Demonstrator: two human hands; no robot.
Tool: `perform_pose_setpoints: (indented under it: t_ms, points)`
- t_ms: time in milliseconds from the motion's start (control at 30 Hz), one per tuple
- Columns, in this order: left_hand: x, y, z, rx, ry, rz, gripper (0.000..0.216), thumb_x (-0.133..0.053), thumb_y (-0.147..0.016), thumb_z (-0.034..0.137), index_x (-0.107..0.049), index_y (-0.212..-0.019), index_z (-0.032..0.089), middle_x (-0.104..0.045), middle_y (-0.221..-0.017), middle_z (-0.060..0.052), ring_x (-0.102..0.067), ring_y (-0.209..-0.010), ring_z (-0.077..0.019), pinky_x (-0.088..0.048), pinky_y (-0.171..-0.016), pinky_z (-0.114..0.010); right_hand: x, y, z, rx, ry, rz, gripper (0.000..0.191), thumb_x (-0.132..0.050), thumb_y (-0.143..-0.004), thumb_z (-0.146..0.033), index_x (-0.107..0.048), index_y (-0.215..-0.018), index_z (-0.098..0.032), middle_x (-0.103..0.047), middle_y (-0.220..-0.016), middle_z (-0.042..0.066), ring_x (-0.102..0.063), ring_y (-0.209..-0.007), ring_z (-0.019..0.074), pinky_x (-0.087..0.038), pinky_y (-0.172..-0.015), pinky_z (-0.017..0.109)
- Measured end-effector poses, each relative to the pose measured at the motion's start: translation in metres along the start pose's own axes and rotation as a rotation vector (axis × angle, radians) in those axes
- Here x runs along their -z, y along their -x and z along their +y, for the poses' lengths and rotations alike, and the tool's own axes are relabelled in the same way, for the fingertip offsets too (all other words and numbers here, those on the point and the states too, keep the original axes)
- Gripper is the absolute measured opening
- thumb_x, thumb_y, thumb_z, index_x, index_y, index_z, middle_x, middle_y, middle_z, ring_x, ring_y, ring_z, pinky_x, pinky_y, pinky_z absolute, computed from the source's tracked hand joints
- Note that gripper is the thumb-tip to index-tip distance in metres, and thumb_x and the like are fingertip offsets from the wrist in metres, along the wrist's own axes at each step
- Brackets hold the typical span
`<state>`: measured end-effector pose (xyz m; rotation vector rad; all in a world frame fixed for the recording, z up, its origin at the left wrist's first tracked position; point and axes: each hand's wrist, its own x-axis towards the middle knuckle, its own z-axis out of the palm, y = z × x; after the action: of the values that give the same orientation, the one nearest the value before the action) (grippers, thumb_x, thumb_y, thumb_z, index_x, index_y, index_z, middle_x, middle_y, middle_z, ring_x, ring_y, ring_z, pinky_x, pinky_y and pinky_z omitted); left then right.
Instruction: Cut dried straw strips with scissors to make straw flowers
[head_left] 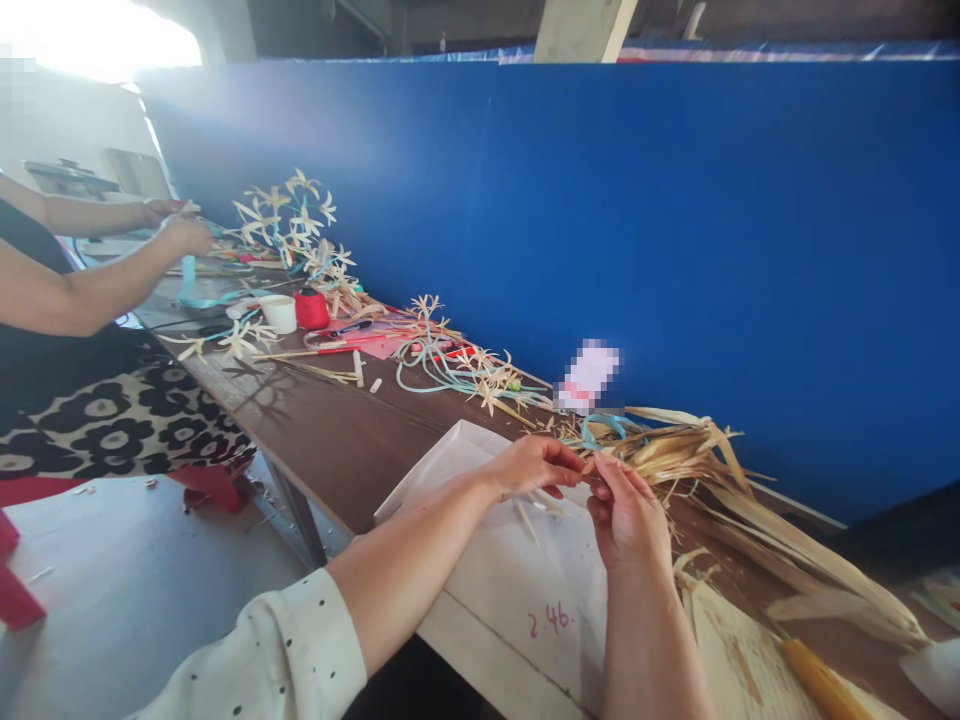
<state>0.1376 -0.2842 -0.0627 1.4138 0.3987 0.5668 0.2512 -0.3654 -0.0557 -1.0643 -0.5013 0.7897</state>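
Note:
My left hand (534, 467) and my right hand (626, 515) meet over a white sheet (450, 462) on the brown table (322, 420). Both pinch a thin strip of dried straw (589, 466) between fingertips. Right behind the hands lies a heap of dried corn husks (720, 470), with a light blue ribbon loop (600, 428) on it. A loose straw sliver (526, 522) rests on the sheet under my left hand.
Further left on the table lie straw flowers (292, 220), blue stems (435, 375), a red thread spool (311, 309) and a white cup (280, 313). Another person's hands (184, 232) work at the far left. A blue wall panel (675, 250) runs behind. A yellow stick (821, 682) lies at lower right.

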Motion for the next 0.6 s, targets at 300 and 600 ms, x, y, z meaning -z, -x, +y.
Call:
perform_pose_setpoints:
  t_ms: [300, 600]
  points:
    - [-0.0015, 0.0018, 0.004, 0.017, -0.037, 0.016, 0.04, -0.068, -0.059, 0.039, -0.061, -0.09, 0.014, -0.061, -0.086, -0.005, -0.055, -0.075, -0.0119, -0.046, -0.063, -0.025, -0.0095, 0.0046, 0.0005, 0.128, 0.084, 0.105, 0.028, -0.077, -0.054, -0.03, -0.065, -0.074, -0.016, -0.057, -0.056, -0.003, -0.037, -0.04, 0.0023, -0.025, -0.036, 0.015]
    - [-0.0031, 0.0014, 0.0038, -0.025, -0.055, 0.072, 0.039, -0.064, -0.061, 0.046, -0.061, -0.079, 0.012, -0.062, -0.083, -0.006, -0.054, -0.072, -0.0112, -0.044, -0.061, -0.024, -0.0048, 0.0035, 0.001, 0.034, 0.052, 0.032, 0.022, -0.075, -0.056, -0.027, -0.064, -0.071, -0.015, -0.057, -0.058, -0.002, -0.037, -0.042, 0.0024, -0.022, -0.034, 0.014]
